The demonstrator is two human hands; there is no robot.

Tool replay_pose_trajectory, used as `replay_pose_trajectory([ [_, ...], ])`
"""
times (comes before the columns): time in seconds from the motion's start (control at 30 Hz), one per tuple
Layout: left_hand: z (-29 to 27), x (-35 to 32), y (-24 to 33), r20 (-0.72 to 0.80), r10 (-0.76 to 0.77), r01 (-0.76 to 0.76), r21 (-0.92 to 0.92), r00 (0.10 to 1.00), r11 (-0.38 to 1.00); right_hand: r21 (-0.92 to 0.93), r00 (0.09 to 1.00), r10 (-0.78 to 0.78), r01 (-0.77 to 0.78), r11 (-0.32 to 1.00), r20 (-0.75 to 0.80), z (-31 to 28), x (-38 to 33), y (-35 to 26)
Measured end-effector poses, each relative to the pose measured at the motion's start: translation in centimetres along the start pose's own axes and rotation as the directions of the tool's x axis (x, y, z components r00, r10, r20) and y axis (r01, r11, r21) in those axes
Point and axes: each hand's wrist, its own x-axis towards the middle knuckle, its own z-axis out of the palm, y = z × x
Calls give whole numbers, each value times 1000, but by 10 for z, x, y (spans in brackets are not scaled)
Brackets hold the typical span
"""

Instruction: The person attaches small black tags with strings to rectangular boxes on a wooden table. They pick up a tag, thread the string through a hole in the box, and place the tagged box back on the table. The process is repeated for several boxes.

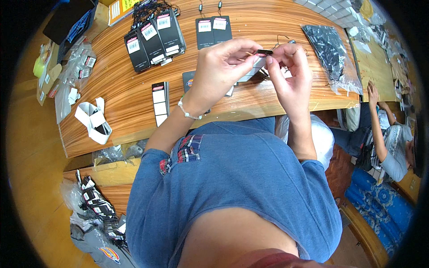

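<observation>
Above the near part of the table, my left hand [225, 64] pinches a black-topped hang tag [263, 52] with a pale lower face between thumb and fingers. My right hand [291, 71] is closed at the tag's upper end, with thumb and forefinger on it. A thin dark cord with a small plastic seal [292, 42] loops out by the right fingers. Partly behind my left wrist lies a dark card [189, 79] with a coloured emblem. A narrow stack of black and white labels [160, 105] sits left of my left forearm.
Stacked black hang tags [153, 38] with tangled cords stand at the far left; two more tags [213, 32] lie beyond my hands. A clear bag of black cords [330, 56] is at the right. A white ribbon roll [94, 120] lies left. Another person [393, 147] sits at far right.
</observation>
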Motion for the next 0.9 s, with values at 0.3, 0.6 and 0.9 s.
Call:
replay_pose_trajectory([
  [0.3,0,0,0,49,34,-35,15,998,999,-55,993,-99,96,994,-56,4,0,7],
  [0.6,-12,13,-9,179,569,-560,557,802,614,599,927,341,-364,713,158,0,7,4],
  [0.9,-15,17,-12,363,627,-678,629,689,381,731,940,337,-192,655,-56,-10,14,29],
])
